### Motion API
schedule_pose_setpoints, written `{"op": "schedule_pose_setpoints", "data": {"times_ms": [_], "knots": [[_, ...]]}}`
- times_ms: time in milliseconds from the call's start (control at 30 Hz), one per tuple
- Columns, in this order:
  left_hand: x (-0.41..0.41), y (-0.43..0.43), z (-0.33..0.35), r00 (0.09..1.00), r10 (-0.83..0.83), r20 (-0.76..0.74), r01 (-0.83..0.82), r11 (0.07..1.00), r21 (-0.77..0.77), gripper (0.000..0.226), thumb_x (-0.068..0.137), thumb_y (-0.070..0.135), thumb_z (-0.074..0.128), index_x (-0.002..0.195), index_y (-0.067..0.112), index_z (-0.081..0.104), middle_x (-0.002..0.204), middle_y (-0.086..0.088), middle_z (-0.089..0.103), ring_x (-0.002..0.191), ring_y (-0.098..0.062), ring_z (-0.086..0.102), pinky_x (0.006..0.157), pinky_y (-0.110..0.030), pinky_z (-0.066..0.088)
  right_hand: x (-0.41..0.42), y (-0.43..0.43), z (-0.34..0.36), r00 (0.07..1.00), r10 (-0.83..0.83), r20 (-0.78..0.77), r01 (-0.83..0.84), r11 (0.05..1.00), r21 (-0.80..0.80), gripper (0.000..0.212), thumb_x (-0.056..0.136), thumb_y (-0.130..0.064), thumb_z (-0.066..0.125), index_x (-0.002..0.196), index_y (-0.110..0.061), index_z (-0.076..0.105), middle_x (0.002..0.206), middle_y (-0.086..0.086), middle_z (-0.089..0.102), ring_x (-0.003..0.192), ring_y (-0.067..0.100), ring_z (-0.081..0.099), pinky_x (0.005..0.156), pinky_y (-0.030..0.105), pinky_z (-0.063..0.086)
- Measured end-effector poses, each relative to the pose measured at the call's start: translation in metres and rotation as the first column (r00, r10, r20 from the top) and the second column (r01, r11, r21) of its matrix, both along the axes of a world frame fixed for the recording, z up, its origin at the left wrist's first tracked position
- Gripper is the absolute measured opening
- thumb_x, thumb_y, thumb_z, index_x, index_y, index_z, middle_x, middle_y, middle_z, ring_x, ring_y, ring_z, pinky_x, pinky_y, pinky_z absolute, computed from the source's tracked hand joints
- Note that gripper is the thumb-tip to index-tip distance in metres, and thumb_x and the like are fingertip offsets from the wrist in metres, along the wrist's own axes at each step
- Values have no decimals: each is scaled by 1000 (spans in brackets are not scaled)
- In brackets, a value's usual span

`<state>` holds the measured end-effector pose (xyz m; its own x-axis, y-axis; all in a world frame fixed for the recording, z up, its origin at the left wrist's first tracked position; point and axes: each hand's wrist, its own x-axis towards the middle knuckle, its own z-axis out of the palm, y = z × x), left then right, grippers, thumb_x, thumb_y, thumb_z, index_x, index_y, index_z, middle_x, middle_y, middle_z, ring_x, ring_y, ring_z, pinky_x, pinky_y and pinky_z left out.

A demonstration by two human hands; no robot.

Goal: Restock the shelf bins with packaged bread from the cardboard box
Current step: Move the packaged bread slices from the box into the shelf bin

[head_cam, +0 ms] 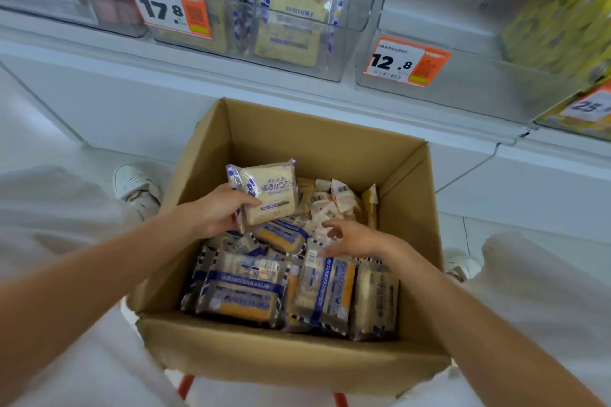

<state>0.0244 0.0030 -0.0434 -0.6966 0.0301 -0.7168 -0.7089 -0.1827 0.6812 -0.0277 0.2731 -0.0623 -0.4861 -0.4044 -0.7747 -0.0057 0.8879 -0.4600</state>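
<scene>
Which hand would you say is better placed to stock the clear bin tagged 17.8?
Left: the left hand grips a clear-wrapped bread packet below the clear plastic bin; the right hand holds nothing.

White tiled floor (515, 223) meets a white shelf base (132, 102) under even light.

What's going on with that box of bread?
A person bends over an open box of bread packs. The left hand grips one pack, lifted above the pile. The right hand reaches, loosely open, toward the others, holding nothing. A shelf bin above holds similar packs.
</scene>
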Motion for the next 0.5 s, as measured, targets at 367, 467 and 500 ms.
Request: {"op": "schedule_pose_setpoints", "data": {"times_ms": [367,467,500], "knots": [[-6,2,-2,992,124,-24,-126,984,-127,40,96,-3,50,130,19,52,129,-13,63,112,-35,62,92,-55,53,-31,-6,38,940,-253,-230,213,959,-184,36,85,-39,72,111,-17,58,113,0,61,104,20,61,89,39,51],[-5,7,11,991,119,-56,-120,993,-21,32,102,11,47,131,24,51,128,-12,64,113,-34,63,94,-57,51,-27,-23,64,734,-577,-358,411,798,-442,31,89,-41,66,111,-22,55,114,0,64,101,18,64,91,43,54],[-5,12,15,991,116,-59,-112,991,69,30,103,20,47,133,25,50,126,-11,66,112,-33,65,92,-56,53,-20,-33,70,749,-584,-312,389,769,-507,33,91,-44,63,114,-22,56,117,-1,64,104,15,64,94,41,53]]}}
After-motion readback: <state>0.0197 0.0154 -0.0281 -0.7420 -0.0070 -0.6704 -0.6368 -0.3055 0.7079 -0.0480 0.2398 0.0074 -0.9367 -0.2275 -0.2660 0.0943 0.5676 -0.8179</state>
